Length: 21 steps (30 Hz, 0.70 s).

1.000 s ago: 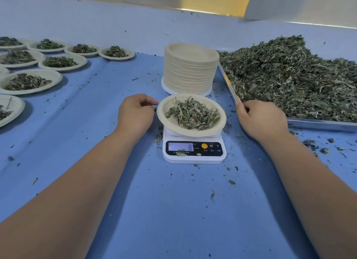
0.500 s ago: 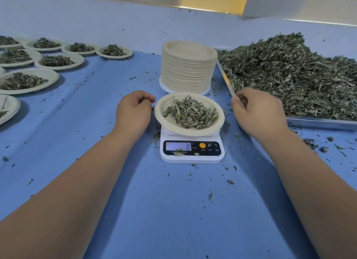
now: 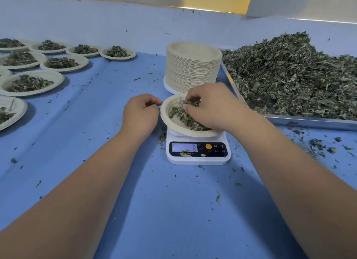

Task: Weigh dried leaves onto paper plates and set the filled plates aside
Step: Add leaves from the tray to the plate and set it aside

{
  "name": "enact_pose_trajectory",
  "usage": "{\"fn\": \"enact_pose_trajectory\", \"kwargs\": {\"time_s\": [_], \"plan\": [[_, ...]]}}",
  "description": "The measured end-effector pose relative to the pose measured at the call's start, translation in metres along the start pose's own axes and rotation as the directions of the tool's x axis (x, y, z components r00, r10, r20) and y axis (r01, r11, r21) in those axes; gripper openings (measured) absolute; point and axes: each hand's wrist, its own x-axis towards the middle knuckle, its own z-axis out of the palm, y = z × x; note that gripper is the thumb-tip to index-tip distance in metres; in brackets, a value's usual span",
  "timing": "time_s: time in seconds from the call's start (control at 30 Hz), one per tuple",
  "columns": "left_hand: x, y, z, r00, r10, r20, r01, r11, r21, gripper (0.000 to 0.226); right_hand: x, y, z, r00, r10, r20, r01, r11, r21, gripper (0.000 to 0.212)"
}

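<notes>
Scale [image 3: 199, 159] sits nearest, its display reading 8. On it rests a paper plate [image 3: 167, 119] holding dried leaves [image 3: 178, 113]. The right hand [image 3: 210, 107] hangs over the plate, fingertips pinching a tuft of those leaves. The left hand [image 3: 141, 115] curls at the plate's left rim; whether it grips the rim I cannot tell. Behind stands a stack of plates [image 3: 193, 69], with a leaf-heaped tray [image 3: 309, 121] to the right and filled plates [image 3: 57, 78] far left.
</notes>
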Motion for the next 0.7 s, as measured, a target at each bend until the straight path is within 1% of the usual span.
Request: {"fn": "enact_pose_trajectory", "kwargs": {"time_s": [0.1,0.17,0.23,0.3,0.43,0.57,0.7], "plan": [[0.001,0.0,0.001,1.0,-0.006,-0.002,0.006,1.0,-0.014,0.036,0.007,0.0,-0.006,0.997,0.055,-0.056,-0.053,0.998,0.037,0.016],[0.002,-0.001,0.002,1.0,-0.013,-0.004,0.013,1.0,-0.022,0.035,0.009,0.001,-0.011,0.99,0.09,-0.108,-0.077,0.991,0.111,0.014],[0.002,-0.002,0.001,1.0,-0.013,-0.002,0.013,1.0,-0.024,0.035,0.01,0.001,-0.017,0.977,0.119,-0.176,-0.08,0.974,0.213,0.013],[0.002,-0.002,0.001,1.0,-0.01,0.006,0.011,1.0,-0.027,0.034,0.011,-0.001,-0.02,0.966,0.14,-0.219,-0.076,0.958,0.275,0.011],[0.002,-0.001,0.0,1.0,-0.012,0.009,0.012,0.999,-0.03,0.035,0.01,-0.006,-0.022,0.959,0.131,-0.252,-0.063,0.964,0.26,0.011],[0.002,-0.001,0.0,1.0,-0.011,0.003,0.011,1.0,-0.024,0.035,0.01,-0.007,-0.025,0.946,0.151,-0.286,-0.058,0.949,0.309,0.013],[0.002,-0.001,0.0,1.0,-0.01,0.003,0.01,1.0,-0.021,0.035,0.009,-0.007,-0.025,0.946,0.149,-0.288,-0.054,0.948,0.314,0.014]]}}
